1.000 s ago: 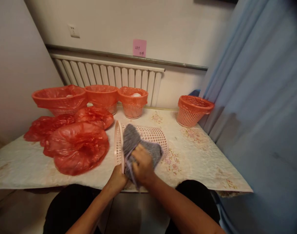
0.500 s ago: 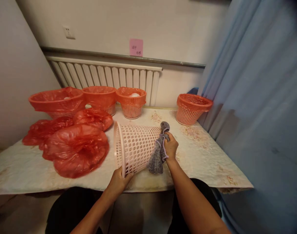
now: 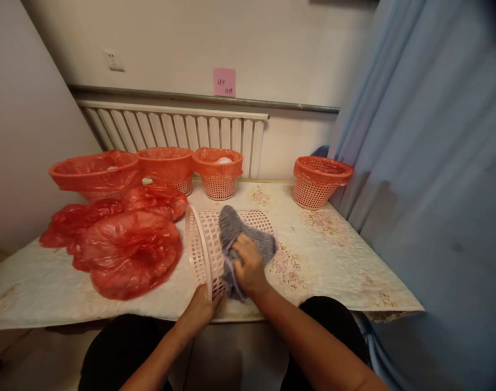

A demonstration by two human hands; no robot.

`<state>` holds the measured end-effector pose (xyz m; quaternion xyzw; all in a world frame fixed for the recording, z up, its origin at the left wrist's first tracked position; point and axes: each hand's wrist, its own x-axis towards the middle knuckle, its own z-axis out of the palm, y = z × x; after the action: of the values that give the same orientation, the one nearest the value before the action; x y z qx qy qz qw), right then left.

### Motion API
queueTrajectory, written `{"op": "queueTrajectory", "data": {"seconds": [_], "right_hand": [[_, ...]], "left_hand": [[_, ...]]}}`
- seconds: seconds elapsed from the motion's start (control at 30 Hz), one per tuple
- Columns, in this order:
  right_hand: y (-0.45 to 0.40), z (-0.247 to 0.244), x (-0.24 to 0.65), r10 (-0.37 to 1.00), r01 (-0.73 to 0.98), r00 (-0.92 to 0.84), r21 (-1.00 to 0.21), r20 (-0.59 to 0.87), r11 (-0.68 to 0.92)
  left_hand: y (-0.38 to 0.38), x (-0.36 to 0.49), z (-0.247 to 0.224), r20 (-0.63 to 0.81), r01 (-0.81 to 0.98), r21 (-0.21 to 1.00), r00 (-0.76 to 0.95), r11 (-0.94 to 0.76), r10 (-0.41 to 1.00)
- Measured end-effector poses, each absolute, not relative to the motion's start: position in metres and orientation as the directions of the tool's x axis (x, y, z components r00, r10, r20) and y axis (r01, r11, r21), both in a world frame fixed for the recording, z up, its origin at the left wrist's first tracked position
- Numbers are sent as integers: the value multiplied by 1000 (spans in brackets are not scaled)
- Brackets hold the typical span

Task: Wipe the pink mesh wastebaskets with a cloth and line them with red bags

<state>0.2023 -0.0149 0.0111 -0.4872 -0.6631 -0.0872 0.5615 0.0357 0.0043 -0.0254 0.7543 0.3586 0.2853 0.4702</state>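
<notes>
A pale pink perforated plastic wastebasket (image 3: 210, 228) lies on its side on the table, its open mouth facing left. My left hand (image 3: 199, 310) is closed on the lower part of its rim. My right hand (image 3: 248, 266) grips a grey cloth (image 3: 258, 241) with a lilac edge and presses it against the basket's side. The cloth drapes over the middle of the basket and hides part of its holes. Left of the basket's mouth lie crumpled red plastic bags (image 3: 129, 252).
Behind the bags stand baskets lined with red bags (image 3: 95, 169), (image 3: 166, 163), (image 3: 218, 169). Another lined basket (image 3: 319, 182) stands at the back right by a blue curtain (image 3: 406, 163). A radiator (image 3: 183, 127) runs along the wall behind the floral tablecloth (image 3: 333, 260).
My right hand has moved the grey cloth left, from the basket's base end to the middle of its side. My left hand still holds the rim.
</notes>
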Motion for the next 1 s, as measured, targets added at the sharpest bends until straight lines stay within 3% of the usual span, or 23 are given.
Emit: {"op": "queueTrajectory", "data": {"seconds": [0.1,0.23,0.37,0.5,0.6,0.73,0.87,1.0], "right_hand": [[-30,12,173,519,708,-87,-314,851,633],[-22,12,187,509,742,-84,-287,856,605],[2,7,245,528,805,253,-479,810,349],[15,0,300,505,686,610,-726,611,50],[17,-1,311,467,620,704,-784,535,-38],[13,2,278,490,705,574,-700,655,110],[-7,8,215,529,774,252,-497,810,393],[-29,12,171,515,733,-41,-324,856,598]], "left_hand": [[-3,38,-14,68,285,916,585,-284,808],[-6,36,-10,29,297,929,534,-220,845],[-1,34,-16,-5,278,950,462,-139,887],[-1,35,-19,10,285,944,479,-167,878],[-3,36,-18,30,268,945,499,-187,866],[0,38,-15,47,244,951,487,-188,872],[4,41,-13,101,211,949,501,-235,859],[1,41,-13,103,236,939,499,-249,860]]}}
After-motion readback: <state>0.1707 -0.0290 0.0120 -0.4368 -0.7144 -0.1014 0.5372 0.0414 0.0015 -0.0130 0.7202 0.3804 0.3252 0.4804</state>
